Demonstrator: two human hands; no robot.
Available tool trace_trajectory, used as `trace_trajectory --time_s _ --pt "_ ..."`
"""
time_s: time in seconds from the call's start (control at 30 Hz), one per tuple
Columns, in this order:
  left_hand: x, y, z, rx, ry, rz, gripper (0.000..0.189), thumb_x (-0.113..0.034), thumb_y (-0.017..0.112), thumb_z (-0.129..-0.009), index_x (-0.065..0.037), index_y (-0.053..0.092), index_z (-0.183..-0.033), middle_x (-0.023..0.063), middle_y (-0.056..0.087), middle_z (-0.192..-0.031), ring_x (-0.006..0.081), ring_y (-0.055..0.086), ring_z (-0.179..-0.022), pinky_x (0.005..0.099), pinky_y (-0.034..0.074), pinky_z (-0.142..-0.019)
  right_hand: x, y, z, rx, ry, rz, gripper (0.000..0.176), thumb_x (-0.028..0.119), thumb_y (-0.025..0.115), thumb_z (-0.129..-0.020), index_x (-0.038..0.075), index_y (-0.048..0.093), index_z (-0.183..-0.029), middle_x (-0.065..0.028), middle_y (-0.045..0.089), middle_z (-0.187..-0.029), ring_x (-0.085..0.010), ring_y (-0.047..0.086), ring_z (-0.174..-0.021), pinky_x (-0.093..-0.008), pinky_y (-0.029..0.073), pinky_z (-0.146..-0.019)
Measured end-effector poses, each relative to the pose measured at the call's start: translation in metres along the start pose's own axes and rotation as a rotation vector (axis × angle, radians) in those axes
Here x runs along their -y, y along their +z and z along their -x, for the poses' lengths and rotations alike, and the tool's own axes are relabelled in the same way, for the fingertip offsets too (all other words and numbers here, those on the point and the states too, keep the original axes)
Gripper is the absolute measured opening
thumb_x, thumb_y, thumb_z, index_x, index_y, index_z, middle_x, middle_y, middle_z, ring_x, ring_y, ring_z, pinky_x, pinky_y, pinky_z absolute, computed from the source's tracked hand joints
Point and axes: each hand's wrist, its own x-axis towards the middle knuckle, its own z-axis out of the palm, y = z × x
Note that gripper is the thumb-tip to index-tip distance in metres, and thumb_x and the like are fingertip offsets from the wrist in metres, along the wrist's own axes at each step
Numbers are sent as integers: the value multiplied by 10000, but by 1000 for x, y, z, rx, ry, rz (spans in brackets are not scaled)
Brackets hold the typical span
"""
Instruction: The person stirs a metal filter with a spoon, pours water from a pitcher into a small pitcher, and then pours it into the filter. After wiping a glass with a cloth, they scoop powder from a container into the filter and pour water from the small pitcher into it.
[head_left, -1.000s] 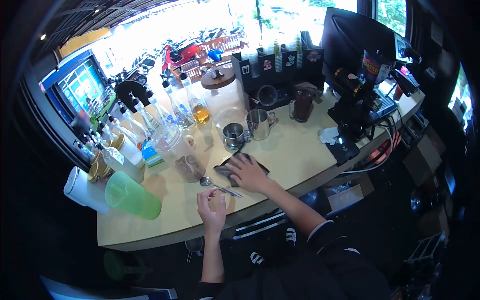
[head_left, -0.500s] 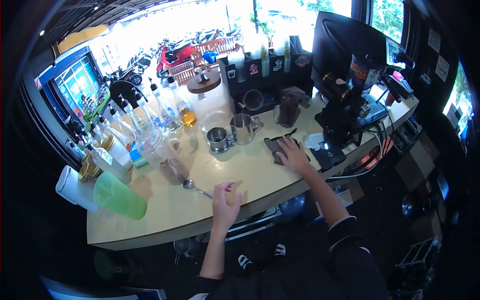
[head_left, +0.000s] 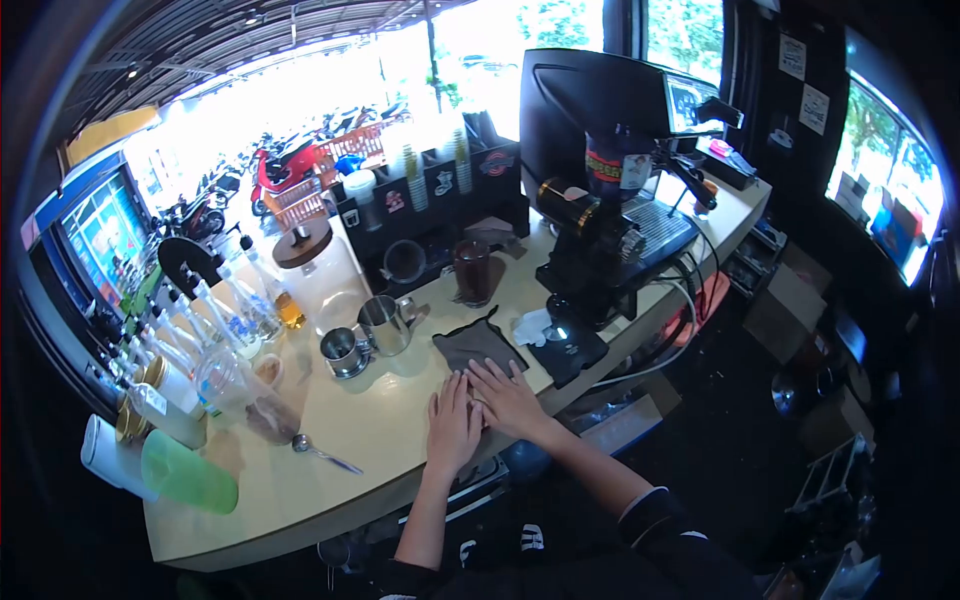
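A dark grey cloth [head_left: 478, 342] lies spread on the pale countertop [head_left: 380, 425], near its front edge. Flat on the cloth's near part rests my right hand [head_left: 508, 402], fingers stretched out. Right beside it, my left hand [head_left: 455, 428] has its fingers extended at the cloth's near left corner, and the two hands meet at the thumbs. Behind and left of the cloth stand a metal pitcher [head_left: 385, 328] and a small metal cup [head_left: 344, 353]. A glass mug of dark liquid [head_left: 472, 275] sits beyond the cloth.
Right of the cloth are a white tissue [head_left: 535, 327], a black mat [head_left: 568, 355] and a coffee grinder [head_left: 590, 245]. A long spoon [head_left: 325, 455] lies on the left, near a clear jug [head_left: 250, 400] and a green pitcher [head_left: 190, 472]. Syrup bottles [head_left: 235, 300] line the back left.
The cloth has gone from bunched to spread out. My left hand has moved right and forward to the cloth, beside my right hand. The view has turned right.
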Motion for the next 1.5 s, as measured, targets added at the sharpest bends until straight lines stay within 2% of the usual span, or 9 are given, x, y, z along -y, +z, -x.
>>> trace_trajectory --time_s 0.4,0.6,0.63,0.83,1.03,1.23,1.3,1.43,1.5 --pt "-1 -6 11 -60 268 203 459 -144 607 -850 -16 490 -1275 161 518 -1290 322 439 -1263 467 289 -1072 26 -12 39 -353 135 -308 383 143 619 -820 44 532 -1180 -145 469 -1325 -328 413 -1266 -476 276 -1062" --pt "-12 17 44 45 486 495 363 -53 626 -796 -30 559 -1152 152 590 -1157 325 543 -1119 397 415 -974 57 -9 120 -580 526 -533 128 101 623 -834 7 588 -913 -150 587 -937 -289 602 -867 -348 475 -737" --pt "-10 34 54 134 412 612 351 -55 627 -796 -29 562 -1141 158 598 -1121 329 553 -1096 403 419 -964 60 -2 141 -600 583 -458 151 124 629 -848 -8 560 -819 -141 550 -773 -276 582 -698 -358 453 -611" --pt "1 128 99 690 416 515 493 -198 667 -803 -7 485 -1219 206 515 -1215 368 511 -1132 399 426 -957 116 30 309 -348 1182 -329 260 204 627 -868 7 524 -734 -129 542 -706 -274 575 -660 -381 447 -588" --pt "46 251 158 1365 490 32 705 -436 695 -763 1 477 -1271 219 487 -1282 356 493 -1186 391 413 -991 238 101 479 -87 2073 -404 285 314 623 -826 46 636 -920 -147 667 -926 -302 650 -904 -388 518 -777" --pt "24 325 192 1837 534 -173 589 -458 664 -781 -34 600 -1186 178 613 -1168 302 596 -1072 377 478 -903 378 205 562 122 2555 -915 306 297 614 -782 60 691 -961 -143 684 -984 -304 655 -943 -409 513 -822" --pt "-7 330 194 1809 643 -168 493 -442 651 -794 -55 664 -1101 148 669 -1065 255 642 -994 354 503 -839 411 208 556 -212 2639 -1245 215 258 618 -764 73 708 -826 -92 700 -851 -225 674 -820 -358 521 -750" --pt "-60 375 190 1945 678 -353 436 -424 650 -781 -65 700 -1024 130 689 -999 240 655 -959 354 508 -818 403 166 533 -137 2651 -1291 218 306 621 -767 104 702 -759 -44 688 -787 -156 650 -742 -332 511 -695" --pt "-92 390 191 1891 606 -394 399 -395 636 -773 -74 710 -998 119 695 -971 231 661 -936 352 514 -801 393 173 536 -545 2675 -1019 268 352 611 -768 105 712 -775 -54 691 -796 -207 661 -756 -377 519 -692"
